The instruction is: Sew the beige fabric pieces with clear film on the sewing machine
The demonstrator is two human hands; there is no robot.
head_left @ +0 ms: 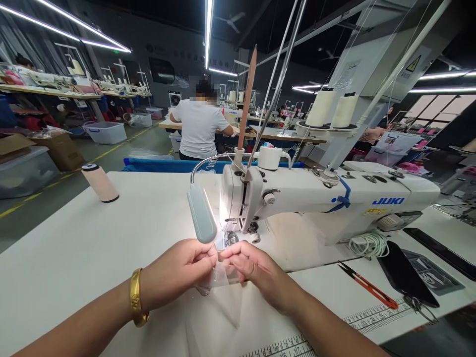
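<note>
Just in front of the needle area of a white sewing machine (293, 193), my two hands meet. My left hand (186, 265), a gold bangle (137, 297) on its wrist, is closed in a pinch on thin sheer fabric (220, 277). Opposite it, my right hand (256, 267) has its fingers bent over the same fabric's edge and grips it close to the presser foot (231, 239). The fabric hangs down translucent over the table edge side towards me. A grey lamp head (202, 213) lights the needle from the left.
A peach thread cone (100, 183) stands on the white table (67, 238) at left. To the right lie red thread snips (368, 285), a black phone (407, 272) and a coil of pale cord (369, 244). A co-worker in a white shirt (201, 129) sits ahead.
</note>
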